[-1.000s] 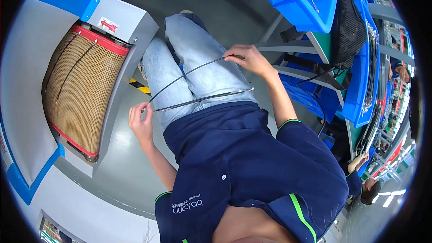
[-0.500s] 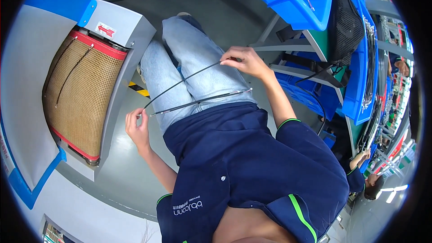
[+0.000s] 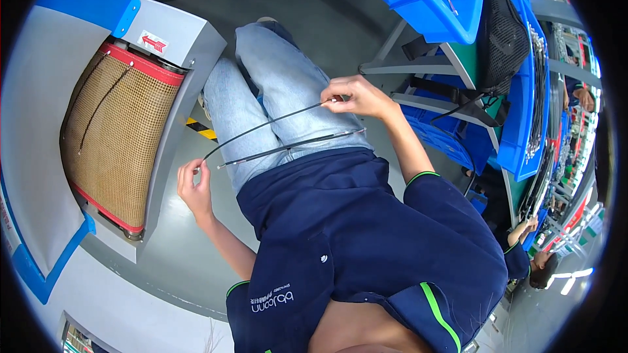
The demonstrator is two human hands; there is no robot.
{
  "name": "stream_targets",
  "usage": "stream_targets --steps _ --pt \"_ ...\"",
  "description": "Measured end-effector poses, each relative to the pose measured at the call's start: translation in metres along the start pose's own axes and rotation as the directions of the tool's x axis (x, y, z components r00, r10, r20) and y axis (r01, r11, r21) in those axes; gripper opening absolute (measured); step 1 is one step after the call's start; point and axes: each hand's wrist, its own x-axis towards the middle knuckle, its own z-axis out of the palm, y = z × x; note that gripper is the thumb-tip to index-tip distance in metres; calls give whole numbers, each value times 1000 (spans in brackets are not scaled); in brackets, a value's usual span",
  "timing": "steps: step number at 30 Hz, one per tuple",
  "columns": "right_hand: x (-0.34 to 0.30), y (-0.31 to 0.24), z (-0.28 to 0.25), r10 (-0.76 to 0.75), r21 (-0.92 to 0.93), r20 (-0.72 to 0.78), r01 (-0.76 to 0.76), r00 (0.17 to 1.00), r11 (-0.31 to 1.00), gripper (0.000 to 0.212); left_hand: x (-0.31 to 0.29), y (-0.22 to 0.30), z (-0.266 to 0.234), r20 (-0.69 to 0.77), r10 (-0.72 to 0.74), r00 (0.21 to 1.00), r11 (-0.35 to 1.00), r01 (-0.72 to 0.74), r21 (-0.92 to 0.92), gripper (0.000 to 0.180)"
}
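Note:
A thin black cable (image 3: 265, 122) stretches in a slight curve above my thighs, one end in each hand. My left hand (image 3: 195, 183) pinches its left end between thumb and fingertips, beside my knee. At the other end my right hand (image 3: 350, 97) has its fingers closed on the cable, a small pale tip showing by the fingers. Several more black cables (image 3: 288, 149) lie together across my lap, just below the held one, with light-coloured ends.
On the left, a grey machine (image 3: 196, 33) has a tan mesh conveyor belt (image 3: 124, 144) carrying thin dark cables. Blue bins (image 3: 451, 26) stand at the upper right, near a black mesh bag (image 3: 507, 39). Another person (image 3: 533, 265) works at the far right.
The held cable has sagged slightly, and its right end now shows at my right fingers. My left hand has shifted a little left and down. Cables on the belt have moved slightly left.

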Motion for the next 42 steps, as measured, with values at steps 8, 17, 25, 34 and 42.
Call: stream_targets --steps 8,17,25,34,42 --pt "19 -20 -1 -83 -26 -6 83 997 996 7 11 1 -25 -41 -10 999 999 12 32 11" --pt "61 -126 -24 -482 -158 -211 457 850 875 18 44 23 -151 -202 -136 970 987 149 55 21" --pt "125 -206 26 -676 -252 -406 636 615 730 15 41 88 -254 -263 -28 964 949 108 296 22" --pt "126 -183 26 -631 -365 -365 518 685 774 17 40 26 -223 -241 161 957 927 -63 369 15" --pt "-5 -158 -28 -450 -24 -264 461 853 887 16 37 82 -188 -389 210 897 910 -34 412 21"
